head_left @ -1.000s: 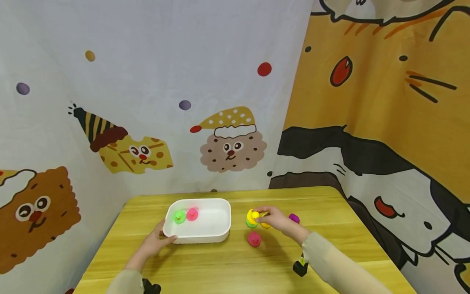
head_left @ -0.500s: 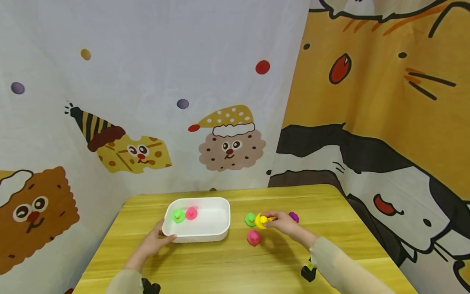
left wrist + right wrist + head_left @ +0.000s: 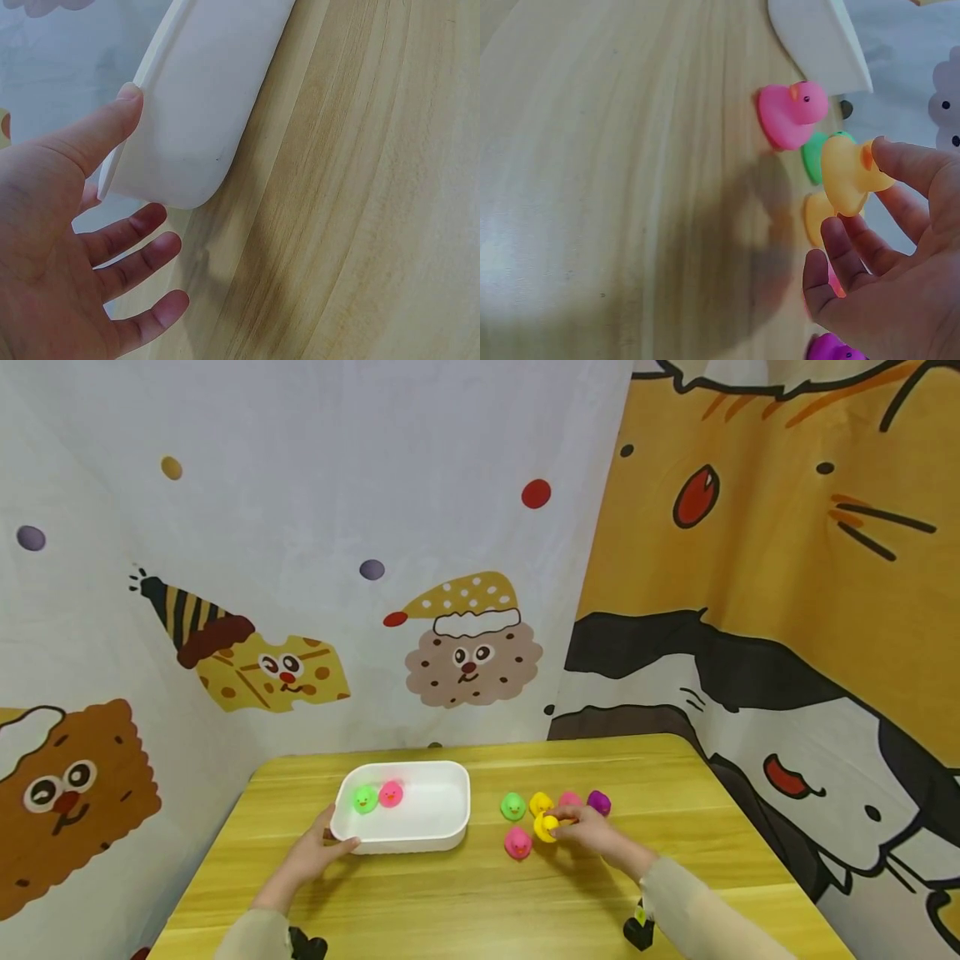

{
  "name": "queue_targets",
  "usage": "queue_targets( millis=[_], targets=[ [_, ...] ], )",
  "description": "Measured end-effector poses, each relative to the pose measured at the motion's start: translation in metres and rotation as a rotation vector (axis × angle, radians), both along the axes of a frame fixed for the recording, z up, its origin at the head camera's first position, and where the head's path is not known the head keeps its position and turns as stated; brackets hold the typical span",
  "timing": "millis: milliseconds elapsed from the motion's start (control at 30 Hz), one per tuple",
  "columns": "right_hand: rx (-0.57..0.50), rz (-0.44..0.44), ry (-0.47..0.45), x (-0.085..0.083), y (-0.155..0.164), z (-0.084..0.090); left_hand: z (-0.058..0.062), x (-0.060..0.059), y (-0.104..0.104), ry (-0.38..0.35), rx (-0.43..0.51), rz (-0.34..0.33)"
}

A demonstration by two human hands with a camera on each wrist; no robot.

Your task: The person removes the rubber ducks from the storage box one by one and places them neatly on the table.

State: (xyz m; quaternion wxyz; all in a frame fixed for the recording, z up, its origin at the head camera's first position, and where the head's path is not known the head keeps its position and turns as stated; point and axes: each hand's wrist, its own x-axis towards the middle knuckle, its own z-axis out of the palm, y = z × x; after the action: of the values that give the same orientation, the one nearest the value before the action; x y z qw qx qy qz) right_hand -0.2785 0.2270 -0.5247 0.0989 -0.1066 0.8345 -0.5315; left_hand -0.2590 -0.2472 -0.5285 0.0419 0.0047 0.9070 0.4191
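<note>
Rt wrist: yellow duck beak upward

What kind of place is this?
Probably a play corner: cartoon cookie-and-cat fabric backdrops hang behind a yellow wooden table with small coloured rubber ducks and a white plastic tub.

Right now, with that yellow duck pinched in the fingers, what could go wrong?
1. The right hand holds the yellow duck only by the fingertips, so it might slip and drop.
2. The pink duck, green duck and another yellow duck sit close by, so a low sweep could knock them.
3. The left hand just touches the white tub, so a bump might slide it.
</note>
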Motion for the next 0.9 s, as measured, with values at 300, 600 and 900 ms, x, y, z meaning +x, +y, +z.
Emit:
queue_targets(
  millis=[300,600,900],
  targets=[
    [-0.009,0.025,-0.017,0.001,0.004,-0.011,-0.001,0.0,0.0,0.015,0.044,-0.007],
    [0.053,0.016,0.0,0.003,0.008,-0.019,0.0,-0.001,0.001,-0.003,0.015,-0.005],
    [0.096,0.044,-0.001,0.003,0.008,-0.022,-0.001,-0.001,0.001,0.005,0.008,-0.002]
  ],
)
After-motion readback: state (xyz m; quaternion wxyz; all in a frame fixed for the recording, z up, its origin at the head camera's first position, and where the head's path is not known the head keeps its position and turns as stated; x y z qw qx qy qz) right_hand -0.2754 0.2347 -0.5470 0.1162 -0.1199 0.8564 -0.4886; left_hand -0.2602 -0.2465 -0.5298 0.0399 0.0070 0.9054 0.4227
